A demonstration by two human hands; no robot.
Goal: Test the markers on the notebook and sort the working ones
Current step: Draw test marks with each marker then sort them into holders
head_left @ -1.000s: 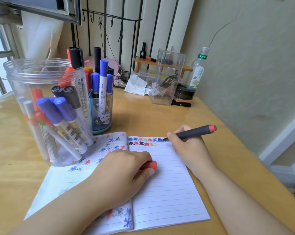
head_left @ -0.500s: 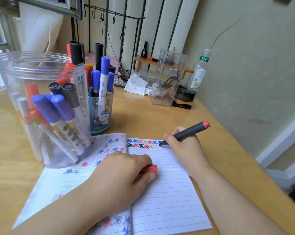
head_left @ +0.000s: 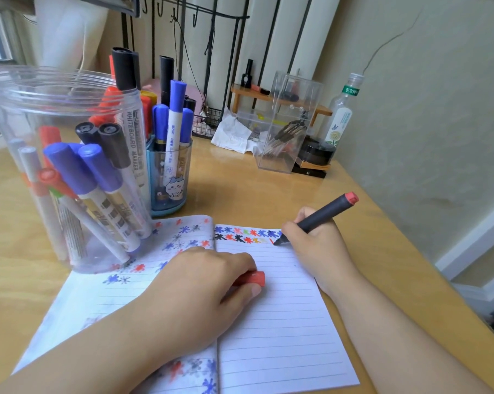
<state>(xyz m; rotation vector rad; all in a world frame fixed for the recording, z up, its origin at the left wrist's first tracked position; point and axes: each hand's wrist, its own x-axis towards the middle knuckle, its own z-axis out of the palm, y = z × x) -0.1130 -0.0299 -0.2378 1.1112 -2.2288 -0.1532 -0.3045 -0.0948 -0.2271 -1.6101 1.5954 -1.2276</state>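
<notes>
Two hands: right (head_left: 315, 245) grips one marker (head_left: 322, 216), left (head_left: 208, 277) one cap (head_left: 252, 278).

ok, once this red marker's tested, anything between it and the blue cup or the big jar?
Nothing visible blocks it. The right hand holds the marker at the notebook page's top; bare desk lies toward the blue cup and clear jar. Both openings are crowded with markers.
</notes>
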